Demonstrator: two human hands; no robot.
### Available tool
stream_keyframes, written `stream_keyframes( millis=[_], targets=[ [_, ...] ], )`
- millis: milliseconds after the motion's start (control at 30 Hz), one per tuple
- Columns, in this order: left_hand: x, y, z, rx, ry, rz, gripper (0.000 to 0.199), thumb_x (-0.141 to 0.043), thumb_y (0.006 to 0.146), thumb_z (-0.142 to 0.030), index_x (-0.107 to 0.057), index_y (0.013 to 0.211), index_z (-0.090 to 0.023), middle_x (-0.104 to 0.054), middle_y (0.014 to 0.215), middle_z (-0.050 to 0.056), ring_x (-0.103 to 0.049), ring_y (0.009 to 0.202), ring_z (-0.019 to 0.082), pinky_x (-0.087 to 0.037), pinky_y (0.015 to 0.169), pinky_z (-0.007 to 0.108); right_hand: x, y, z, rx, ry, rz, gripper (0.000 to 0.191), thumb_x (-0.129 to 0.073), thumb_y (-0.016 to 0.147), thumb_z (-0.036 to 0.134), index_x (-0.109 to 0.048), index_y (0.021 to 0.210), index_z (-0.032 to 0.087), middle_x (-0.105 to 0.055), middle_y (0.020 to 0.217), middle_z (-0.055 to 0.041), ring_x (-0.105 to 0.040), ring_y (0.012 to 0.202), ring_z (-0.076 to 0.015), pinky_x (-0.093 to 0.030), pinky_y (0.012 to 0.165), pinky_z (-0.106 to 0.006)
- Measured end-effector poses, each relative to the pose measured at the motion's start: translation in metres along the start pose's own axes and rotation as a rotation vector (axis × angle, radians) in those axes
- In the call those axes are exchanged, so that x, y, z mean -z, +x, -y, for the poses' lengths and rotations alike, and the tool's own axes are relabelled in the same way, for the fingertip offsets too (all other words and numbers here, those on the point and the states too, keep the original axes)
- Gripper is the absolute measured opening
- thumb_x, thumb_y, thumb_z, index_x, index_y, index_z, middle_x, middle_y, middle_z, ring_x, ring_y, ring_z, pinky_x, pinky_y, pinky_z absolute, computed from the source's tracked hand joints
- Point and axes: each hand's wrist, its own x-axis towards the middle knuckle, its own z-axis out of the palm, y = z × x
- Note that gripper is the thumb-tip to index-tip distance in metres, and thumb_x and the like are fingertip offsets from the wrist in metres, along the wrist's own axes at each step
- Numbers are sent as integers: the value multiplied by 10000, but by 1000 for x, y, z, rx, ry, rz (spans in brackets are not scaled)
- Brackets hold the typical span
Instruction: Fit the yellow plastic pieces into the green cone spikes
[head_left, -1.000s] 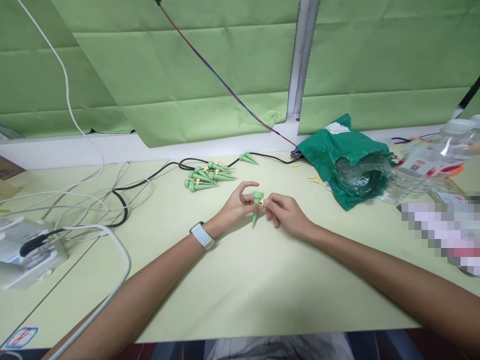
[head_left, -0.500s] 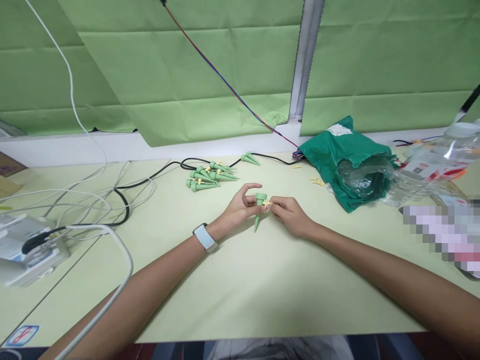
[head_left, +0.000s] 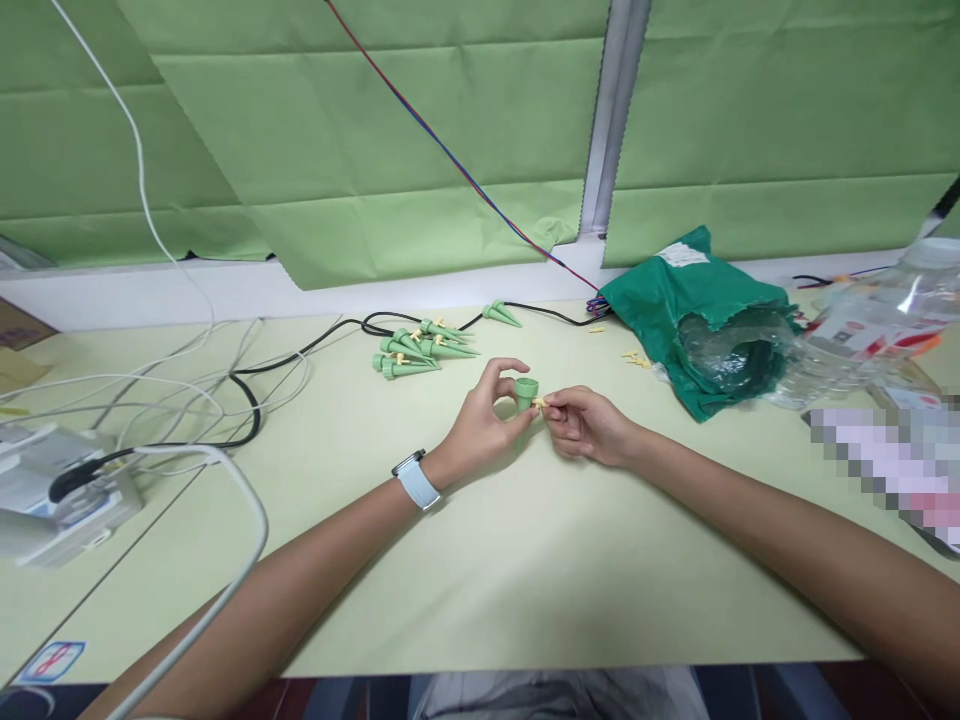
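Note:
A green plastic spike [head_left: 526,392] is held upright by my left hand [head_left: 484,415], its wide round top facing up and its lower part mostly hidden behind my fingers and thumb. My right hand [head_left: 589,425] pinches a small yellow piece [head_left: 541,402] at the right side of the spike, touching or very near it. Behind my left hand lies a pile of green spikes [head_left: 420,350], several with yellow pieces on them. One more green spike [head_left: 501,313] lies apart, near the wall. Several loose yellow pieces [head_left: 635,359] rest beside the green bag.
The torn green bag [head_left: 660,290] with clear plastic inside lies at the back right, beside a transparent bottle [head_left: 877,310]. A blurred flat object [head_left: 877,450] is at the right. White and black cables [head_left: 255,410] and a white device [head_left: 67,500] occupy the left.
The spike has turned so its round top shows more and its tip is now hidden. My left hand has shifted slightly, and my right hand has rotated, showing more of its curled fingers.

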Motion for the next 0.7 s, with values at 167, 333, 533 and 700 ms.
stream_keyframes(
  millis=[167,333,533,700],
  targets=[
    [-2,0,4,-59,69,-60,342,-687,875,-258,-524,1176,-244,-618,1068,58,-600,942,173,-443,870,312,-2,1,3,-86,55,9,244,-515,855,337,-441,660,211,-332,433,88,-234,326,-68,-261,402,-232],
    [1,3,16,78,-53,-35,361,-714,864,-300,-534,1174,-257,-538,738,-36,-547,734,151,-434,763,299,-7,3,-5,175,-197,-181,288,-611,882,446,-562,769,186,-527,541,42,-483,386,-106,-354,372,-223],
    [2,5,17,136,-149,-14,336,-730,853,-361,-592,1128,-225,-538,715,-35,-554,721,150,-429,733,290,-2,5,-15,343,-313,-250,326,-650,886,507,-577,846,192,-619,681,23,-582,460,-116,-486,387,-235],
    [9,8,19,143,-175,-46,449,-687,888,-358,-587,1312,-249,-628,824,-1,-606,822,165,-451,806,299,0,6,-18,354,-329,-250,317,-643,894,498,-576,849,192,-630,705,18,-589,481,-109,-498,396,-226]
  ],
)
